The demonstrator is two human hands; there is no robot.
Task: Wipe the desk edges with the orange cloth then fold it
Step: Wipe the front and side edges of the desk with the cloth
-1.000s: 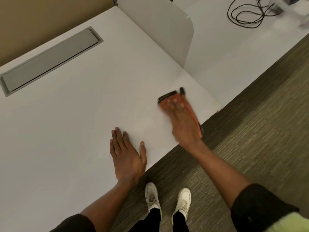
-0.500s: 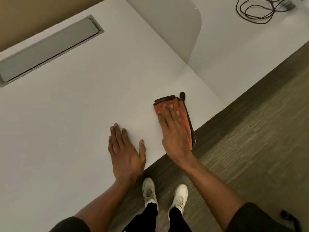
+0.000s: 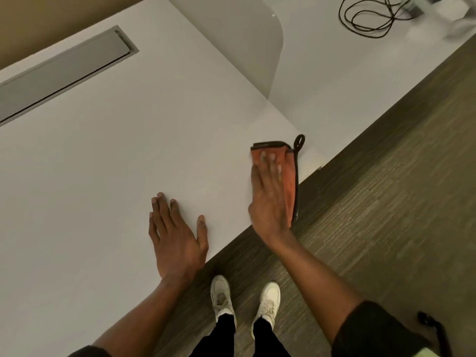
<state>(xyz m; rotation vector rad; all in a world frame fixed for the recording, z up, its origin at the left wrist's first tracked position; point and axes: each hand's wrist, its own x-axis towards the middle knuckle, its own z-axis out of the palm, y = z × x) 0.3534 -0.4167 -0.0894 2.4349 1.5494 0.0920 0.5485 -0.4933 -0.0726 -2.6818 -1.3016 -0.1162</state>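
Fingers flat and spread, the right hand (image 3: 269, 199) presses down on the orange cloth (image 3: 288, 176), gripping nothing. The cloth lies folded at the near edge of the white worktop (image 3: 116, 163), near its corner, its black loop (image 3: 299, 141) pointing away. The left hand (image 3: 176, 235) rests open, palm down, on the worktop beside it, apart from the cloth. Below, white shoes (image 3: 222, 296) stand on the carpet.

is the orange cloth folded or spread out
Folded: the orange cloth is a narrow strip under the flat right hand, at the desk edge.
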